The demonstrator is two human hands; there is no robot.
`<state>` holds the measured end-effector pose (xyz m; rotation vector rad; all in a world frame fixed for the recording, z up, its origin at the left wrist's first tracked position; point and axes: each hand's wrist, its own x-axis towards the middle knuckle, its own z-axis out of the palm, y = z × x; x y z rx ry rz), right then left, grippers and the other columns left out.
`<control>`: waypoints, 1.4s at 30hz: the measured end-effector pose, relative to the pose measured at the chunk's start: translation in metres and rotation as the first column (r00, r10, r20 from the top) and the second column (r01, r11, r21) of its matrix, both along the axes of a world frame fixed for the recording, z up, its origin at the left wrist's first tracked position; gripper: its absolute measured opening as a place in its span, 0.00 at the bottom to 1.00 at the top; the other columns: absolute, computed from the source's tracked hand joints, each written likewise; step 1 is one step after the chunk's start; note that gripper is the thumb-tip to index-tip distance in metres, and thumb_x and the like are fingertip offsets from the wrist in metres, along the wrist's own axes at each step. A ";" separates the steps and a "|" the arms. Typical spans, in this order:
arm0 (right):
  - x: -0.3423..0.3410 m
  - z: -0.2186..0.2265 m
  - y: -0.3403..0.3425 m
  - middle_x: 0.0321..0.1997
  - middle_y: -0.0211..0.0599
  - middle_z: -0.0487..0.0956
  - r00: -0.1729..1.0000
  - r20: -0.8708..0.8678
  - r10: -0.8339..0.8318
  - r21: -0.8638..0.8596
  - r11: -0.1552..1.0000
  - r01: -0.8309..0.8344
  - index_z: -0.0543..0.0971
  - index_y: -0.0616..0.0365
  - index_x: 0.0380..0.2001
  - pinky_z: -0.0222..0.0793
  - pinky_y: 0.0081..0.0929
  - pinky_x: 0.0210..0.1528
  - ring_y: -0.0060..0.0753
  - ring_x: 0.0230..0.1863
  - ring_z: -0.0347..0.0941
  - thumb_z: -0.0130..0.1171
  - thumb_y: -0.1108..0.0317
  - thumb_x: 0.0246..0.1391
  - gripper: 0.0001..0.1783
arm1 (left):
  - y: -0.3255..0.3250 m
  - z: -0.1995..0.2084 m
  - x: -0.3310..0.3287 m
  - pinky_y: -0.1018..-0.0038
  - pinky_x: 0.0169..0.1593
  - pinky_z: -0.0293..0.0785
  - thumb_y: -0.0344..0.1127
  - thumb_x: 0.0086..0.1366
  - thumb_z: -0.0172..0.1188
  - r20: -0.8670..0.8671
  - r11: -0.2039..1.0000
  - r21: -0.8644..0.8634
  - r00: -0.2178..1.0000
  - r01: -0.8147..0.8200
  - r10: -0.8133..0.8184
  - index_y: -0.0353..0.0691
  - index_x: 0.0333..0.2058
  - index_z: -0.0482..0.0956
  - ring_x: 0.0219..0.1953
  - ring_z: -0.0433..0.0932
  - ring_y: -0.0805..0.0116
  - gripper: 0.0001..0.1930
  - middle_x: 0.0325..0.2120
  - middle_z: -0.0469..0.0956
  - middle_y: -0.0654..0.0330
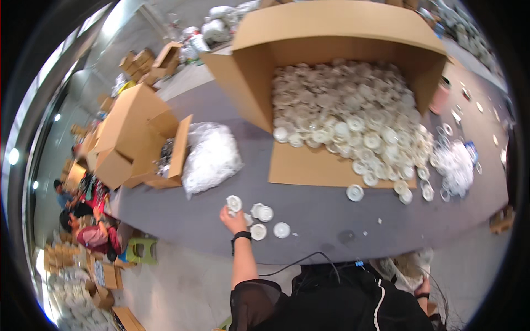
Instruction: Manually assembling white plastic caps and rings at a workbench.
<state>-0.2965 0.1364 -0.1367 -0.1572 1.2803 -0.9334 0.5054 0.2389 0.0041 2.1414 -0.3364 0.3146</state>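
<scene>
Desk (326,243): one, grey, wide, in front of you; carries the main stock.

Big box (337,22): one, brown card, on the far side of the desk, its opening toward you; one flap lies flat on the desk.

Heap (342,105): whitish discs, many, filling much of the big box and spilling over the flat flap onto the desk toward your right.

Small box (130,121): one, brown card, open, at the desk's left end; small greyish pieces inside, too small to tell.

Bag (212,157): one, white plastic, bulging, just right of the small box.

Sack (406,270): one, pale, below the desk's near edge, on your right.

Rings (457,168): clear and whitish, in a loose pile right of the heap.

Your hands: two. Left hand (234,219): closed on one disc (234,203), held up over the near left part of the desk. Right hand (423,288): low, beside the sack; you cannot tell from here whether it grips.

Bottle (440,98): one, pink, by the big box's right side.

Loose discs (258,231): a few, whitish, clustered just right of your left hand; one lies slightly apart, farther right.
</scene>
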 end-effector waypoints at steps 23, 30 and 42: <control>0.045 0.105 0.076 0.33 0.34 0.75 0.778 -0.308 -0.547 -0.210 0.837 0.505 0.73 0.66 0.37 0.64 0.21 0.37 0.25 0.33 0.70 0.50 0.73 0.45 0.13 | -0.174 -0.009 -0.553 0.65 0.56 0.52 0.39 0.44 0.63 -0.471 -0.582 -0.322 -0.660 0.747 -0.586 0.45 0.52 0.62 0.59 0.49 0.51 0.34 0.54 0.51 0.41; 0.026 0.093 0.085 0.32 0.34 0.75 0.818 -0.292 -0.495 -0.186 0.869 0.459 0.72 0.63 0.35 0.65 0.24 0.40 0.26 0.33 0.70 0.48 0.72 0.46 0.11 | -0.171 0.015 -0.511 0.66 0.55 0.55 0.33 0.51 0.56 -0.351 -0.382 -0.310 -0.479 0.870 -0.805 0.40 0.45 0.68 0.54 0.59 0.55 0.21 0.51 0.60 0.49; 0.003 0.074 0.074 0.34 0.39 0.74 0.889 -0.260 -0.378 -0.112 0.926 0.361 0.72 0.64 0.31 0.64 0.27 0.44 0.33 0.37 0.70 0.48 0.72 0.45 0.10 | -0.025 -0.012 -0.132 0.61 0.55 0.53 0.26 0.43 0.54 0.066 0.926 0.366 0.990 0.094 -0.127 0.31 0.46 0.63 0.50 0.59 0.46 0.27 0.46 0.60 0.42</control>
